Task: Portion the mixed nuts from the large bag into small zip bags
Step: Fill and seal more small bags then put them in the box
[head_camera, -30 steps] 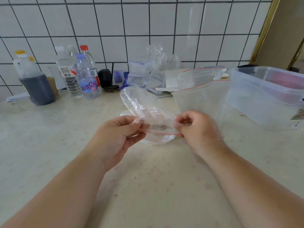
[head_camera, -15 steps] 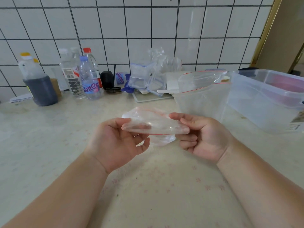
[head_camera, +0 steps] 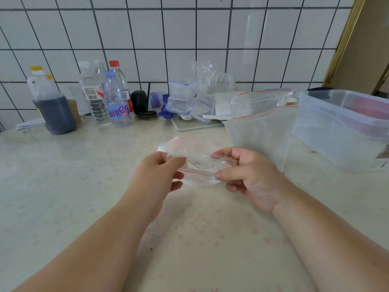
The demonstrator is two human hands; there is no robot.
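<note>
From my feed, left hand [head_camera: 156, 175] and right hand [head_camera: 250, 175] now both pinch the small zip bag [head_camera: 197, 163] at its ends, 3 and 9 o'clock; right fingers were flat before.

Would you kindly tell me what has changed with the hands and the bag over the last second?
The small clear zip bag with a red seal line was turned flat; the right hand opened, then pinched its edge again. The left hand kept its grip. Bottles and the clear plastic tub stayed put.
</note>
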